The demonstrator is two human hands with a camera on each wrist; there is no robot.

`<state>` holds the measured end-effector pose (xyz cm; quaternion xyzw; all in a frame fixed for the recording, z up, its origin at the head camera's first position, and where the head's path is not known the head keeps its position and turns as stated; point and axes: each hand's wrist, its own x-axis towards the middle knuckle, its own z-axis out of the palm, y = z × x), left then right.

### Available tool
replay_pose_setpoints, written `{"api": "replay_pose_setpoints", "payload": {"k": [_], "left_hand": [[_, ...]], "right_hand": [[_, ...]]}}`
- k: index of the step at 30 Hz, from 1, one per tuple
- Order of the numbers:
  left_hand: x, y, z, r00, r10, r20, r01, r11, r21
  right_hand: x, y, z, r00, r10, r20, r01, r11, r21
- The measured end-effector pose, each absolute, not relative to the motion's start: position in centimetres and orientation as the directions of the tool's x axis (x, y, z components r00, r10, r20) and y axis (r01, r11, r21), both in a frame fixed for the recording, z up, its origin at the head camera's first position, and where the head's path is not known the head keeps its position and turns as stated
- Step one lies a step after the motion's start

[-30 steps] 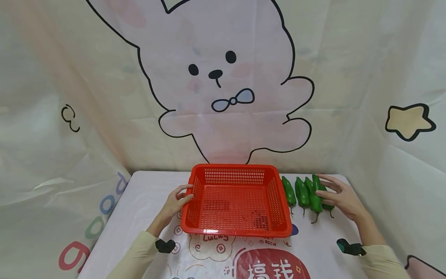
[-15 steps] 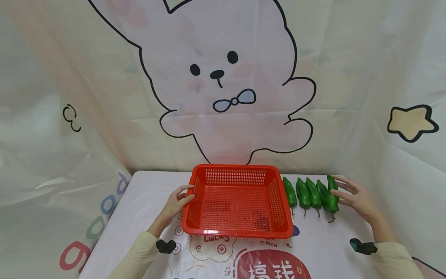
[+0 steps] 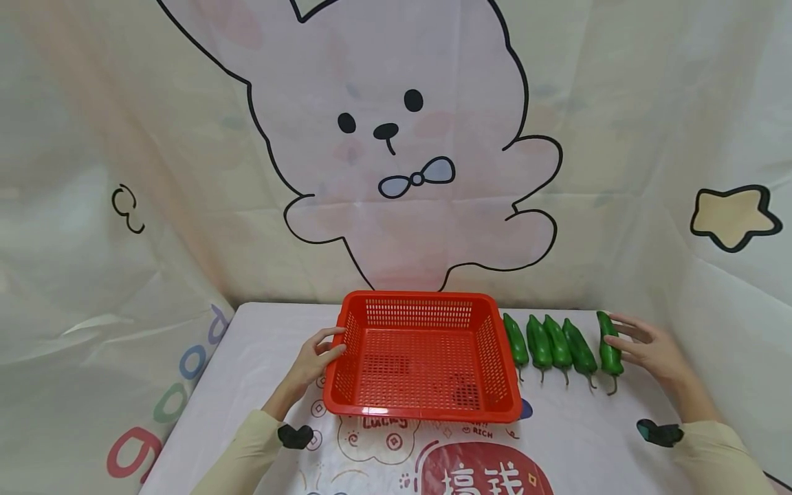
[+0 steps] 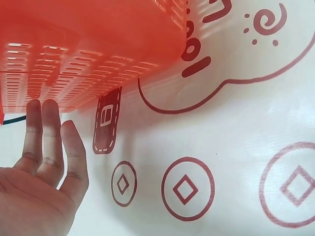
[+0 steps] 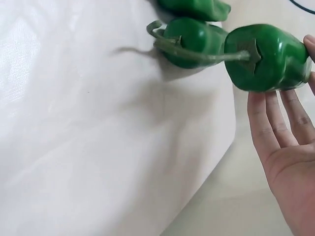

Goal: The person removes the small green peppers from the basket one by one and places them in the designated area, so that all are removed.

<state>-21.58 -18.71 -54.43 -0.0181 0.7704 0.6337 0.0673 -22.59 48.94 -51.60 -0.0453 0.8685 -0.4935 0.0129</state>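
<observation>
In the head view, a red plastic basket (image 3: 421, 416) with slotted walls stands at the table's middle, nothing inside it. My left hand (image 3: 315, 357) holds its left rim; the left wrist view shows three fingers (image 4: 51, 132) of that hand extended against the outer wall. At the right, my right hand (image 3: 650, 350) pinches a green pepper (image 3: 609, 350) between thumb and fingers, stem toward me. From the right wrist view this pepper (image 5: 268, 58) appears stem-end on, with fingers (image 5: 263, 123) beneath it. Several more green peppers (image 3: 578, 347) lie in a row between basket and right hand.
A white cloth (image 3: 278, 323) printed with red drawings and writing covers the table. Fabric screens enclose the table at the back and sides, with a cartoon figure (image 3: 408, 227) behind the basket. A dark device (image 3: 658, 433) sits at the right wrist.
My right hand has carried its pepper rightward, away from the other peppers, which now show fully in a row. The left hand and basket have stayed in place.
</observation>
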Motion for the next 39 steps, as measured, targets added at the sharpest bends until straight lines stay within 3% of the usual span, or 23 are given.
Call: {"api": "replay_pose_setpoints", "payload": {"k": [7,20,32,39], "left_hand": [[-21.6,-18.7,-54.4,-0.990,0.069,-0.126,-0.112,0.184,0.977],[-21.5,-18.9,-54.6,-0.990,0.073,-0.124,-0.111,0.164,0.980],[-21.6,-18.7,-54.4,-0.987,0.096,-0.127,-0.111,0.153,0.982],[-21.5,-18.7,-54.3,-0.988,0.094,-0.126,-0.111,0.148,0.983]], "right_hand": [[-22.9,49.1,-52.3,-0.999,-0.030,0.016,-0.030,0.561,-0.828],[-23.9,48.8,-55.4,-0.997,0.058,0.054,-0.016,0.518,-0.855],[-24.4,48.5,-56.6,-0.986,0.169,-0.011,0.104,0.553,-0.827],[-24.9,48.4,-57.4,-0.984,0.178,0.001,0.104,0.583,-0.806]]}}
